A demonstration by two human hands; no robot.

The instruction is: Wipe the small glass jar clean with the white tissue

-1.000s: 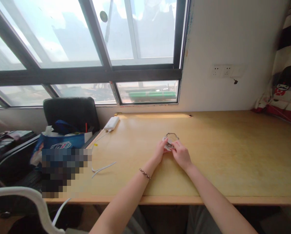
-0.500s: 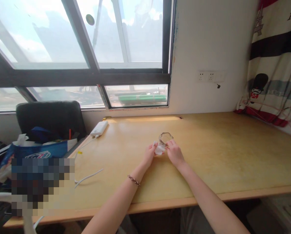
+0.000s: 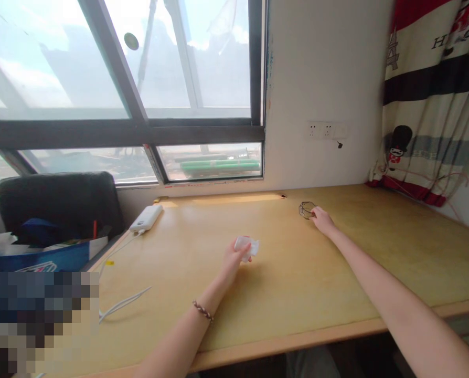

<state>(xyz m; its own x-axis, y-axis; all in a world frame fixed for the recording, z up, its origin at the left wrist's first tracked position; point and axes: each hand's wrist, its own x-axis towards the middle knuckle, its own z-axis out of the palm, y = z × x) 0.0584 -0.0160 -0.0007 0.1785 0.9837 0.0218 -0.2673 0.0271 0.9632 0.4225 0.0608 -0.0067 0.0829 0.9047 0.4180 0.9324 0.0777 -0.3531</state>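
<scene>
A crumpled white tissue (image 3: 247,249) is in my left hand (image 3: 236,254), pinched under the thumb, above the middle of the wooden table (image 3: 203,294). Farther right and toward the back, my right hand (image 3: 323,219) reaches out with its fingers closed on the edge of a dark, ring-shaped wire piece (image 3: 306,210). The ring is thin and openwork, and its near right side is covered by my fingers. Whether it rests on the tabletop I cannot tell. A braided bracelet (image 3: 202,311) is round my left wrist.
On the table's left side lie a white power bank (image 3: 146,218) with a cable and a loose white cable (image 3: 126,302). A dark chair (image 3: 57,199) with a blue bag (image 3: 41,261) stands at the left. Window and wall sockets (image 3: 320,129) are behind, a curtain (image 3: 423,115) at right.
My hands have moved apart. My right hand has carried the ring-shaped wire piece away to the right and back; my left hand keeps the tissue near the middle. The view has turned slightly right.
</scene>
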